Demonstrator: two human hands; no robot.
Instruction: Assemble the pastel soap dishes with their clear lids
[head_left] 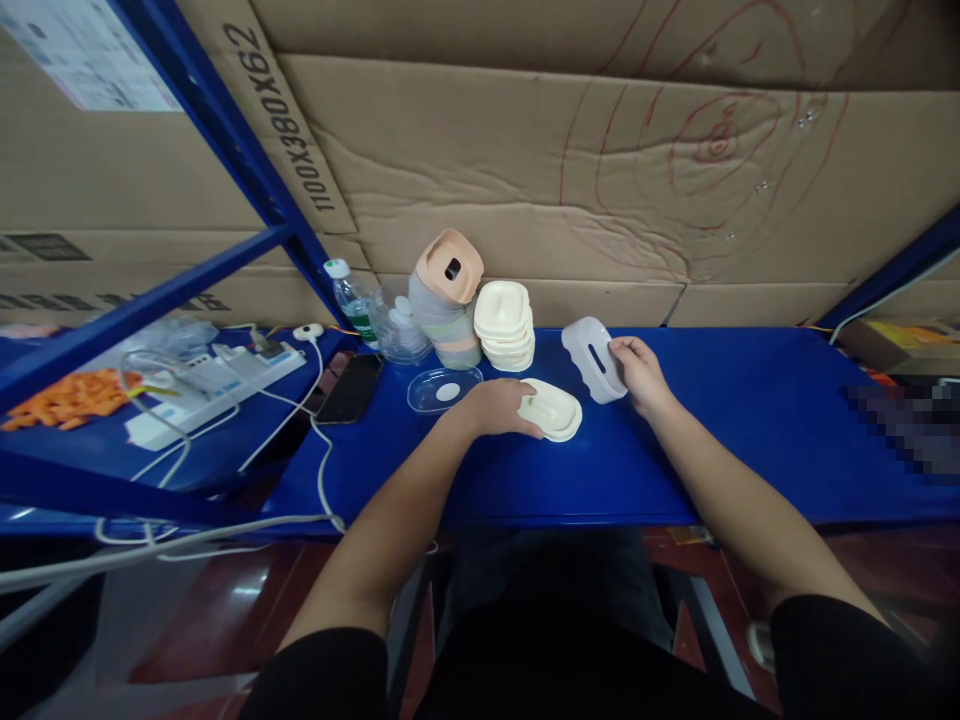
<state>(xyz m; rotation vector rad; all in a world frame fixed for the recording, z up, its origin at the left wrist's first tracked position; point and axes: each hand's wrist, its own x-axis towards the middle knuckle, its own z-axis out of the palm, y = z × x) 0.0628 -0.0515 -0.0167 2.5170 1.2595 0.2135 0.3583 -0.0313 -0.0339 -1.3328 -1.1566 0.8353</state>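
My left hand [504, 408] is closed on the left end of a cream oval plastic piece [553, 411], held low over the blue table. Its raised middle faces up. Between the fingers of my right hand [639, 372] is the right end of a pale grey plastic shell [588, 358] with a long slot, tilted on edge. The two pieces are apart. Behind my left hand rises a stack of cream pieces [504, 318]. Left of that leans a stack of coloured shells, a peach one [450, 266] on top. A clear oval lid [421, 390] with a white spot lies by my left wrist.
Clear lids [405, 335] and a water bottle [349, 300] stand at the back left. A phone [349, 388] lies near a white power strip [214, 394] with cables. Orange pieces [67, 398] are piled far left. Cardboard [480, 180] walls the blue table [750, 420].
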